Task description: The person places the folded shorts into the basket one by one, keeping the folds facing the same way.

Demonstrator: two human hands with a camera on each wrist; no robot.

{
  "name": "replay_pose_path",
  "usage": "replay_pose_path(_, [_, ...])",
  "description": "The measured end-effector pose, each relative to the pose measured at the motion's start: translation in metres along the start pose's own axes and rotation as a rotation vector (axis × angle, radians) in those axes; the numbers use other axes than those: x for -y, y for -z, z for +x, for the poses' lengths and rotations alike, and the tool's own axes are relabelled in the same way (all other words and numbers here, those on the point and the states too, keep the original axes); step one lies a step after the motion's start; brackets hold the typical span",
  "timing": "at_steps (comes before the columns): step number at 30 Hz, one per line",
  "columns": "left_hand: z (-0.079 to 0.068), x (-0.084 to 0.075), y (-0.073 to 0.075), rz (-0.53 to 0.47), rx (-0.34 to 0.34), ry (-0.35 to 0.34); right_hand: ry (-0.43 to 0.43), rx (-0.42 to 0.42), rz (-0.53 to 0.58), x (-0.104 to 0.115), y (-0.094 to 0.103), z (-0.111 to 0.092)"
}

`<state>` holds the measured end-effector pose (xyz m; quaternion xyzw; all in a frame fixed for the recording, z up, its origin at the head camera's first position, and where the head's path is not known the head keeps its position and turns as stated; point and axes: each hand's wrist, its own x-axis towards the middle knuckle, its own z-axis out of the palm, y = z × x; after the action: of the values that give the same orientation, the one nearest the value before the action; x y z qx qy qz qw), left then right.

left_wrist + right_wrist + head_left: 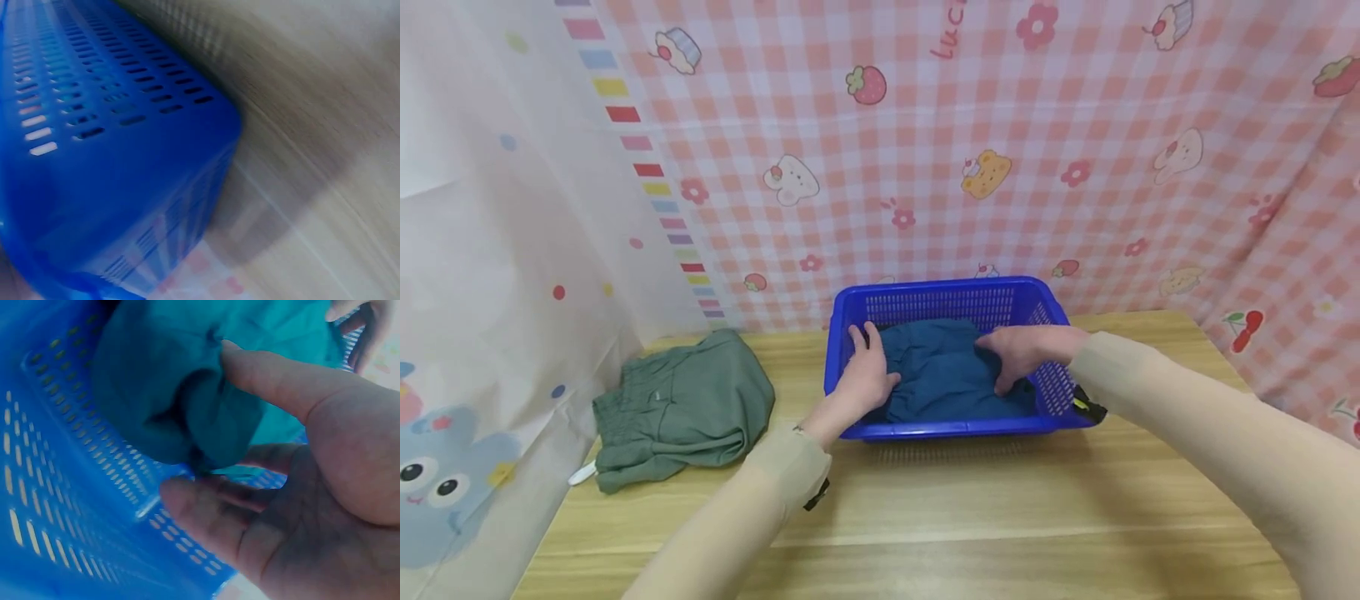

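A dark blue-teal folded garment (943, 371) with a gathered band lies inside a blue plastic basket (962, 429). At the garment's left end is my left hand (863, 375), fingers straight and spread, thumb touching the cloth. My right hand (1022, 354) is at the opposite end inside the basket. In the right wrist view its thumb rests against the bunched cloth (169, 394), and the fingers (209, 515) extend past the lower edge with a wide gap from the thumb. The left wrist view shows only the basket's outside (125, 169).
Green shorts (692, 408) with an elastic waistband lie on the wooden table (970, 517) left of the basket, a white piece (582, 473) poking out beneath. A pink checked curtain (925, 242) hangs behind the table. A white patterned sheet (512, 250) hangs at left.
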<state>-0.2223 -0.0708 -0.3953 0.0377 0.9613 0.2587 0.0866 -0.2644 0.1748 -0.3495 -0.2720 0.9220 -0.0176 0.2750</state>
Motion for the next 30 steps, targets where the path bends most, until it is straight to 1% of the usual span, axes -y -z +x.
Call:
replay_pose_path(1, [-0.002, 0.001, 0.000, -0.009, -0.018, -0.027, -0.007, -0.016, 0.007, 0.001, 0.000, -0.002])
replay_pose_path(3, [-0.007, 0.001, 0.001, -0.017, -0.033, -0.082, -0.016, -0.062, 0.032, 0.002, 0.000, -0.006])
replay_pose_path(6, [-0.014, 0.003, 0.004, -0.002, -0.043, -0.154, -0.012, -0.155, 0.081, 0.007, -0.002, -0.012])
replay_pose_path(9, [-0.021, 0.005, 0.007, 0.041, -0.070, -0.203, 0.006, -0.266, 0.118, 0.015, -0.006, -0.017])
replay_pose_path(12, [-0.026, 0.010, 0.010, 0.078, -0.127, -0.236, 0.017, -0.367, 0.114, 0.024, -0.011, -0.021])
replay_pose_path(15, [-0.033, 0.016, 0.014, 0.071, -0.166, -0.249, 0.021, -0.454, 0.101, 0.032, -0.016, -0.024])
replay_pose_path(20, [-0.044, 0.027, 0.018, 0.000, -0.205, -0.266, 0.051, -0.559, 0.110, 0.043, -0.030, -0.029])
replay_pose_path(23, [-0.052, 0.034, 0.020, -0.038, -0.219, -0.277, 0.071, -0.604, 0.120, 0.049, -0.042, -0.030])
replay_pose_path(26, [-0.062, 0.042, 0.021, -0.072, -0.234, -0.273, 0.087, -0.636, 0.136, 0.057, -0.053, -0.030])
replay_pose_path(30, [-0.076, 0.053, 0.025, -0.095, -0.277, -0.282, 0.100, -0.669, 0.146, 0.071, -0.063, -0.029])
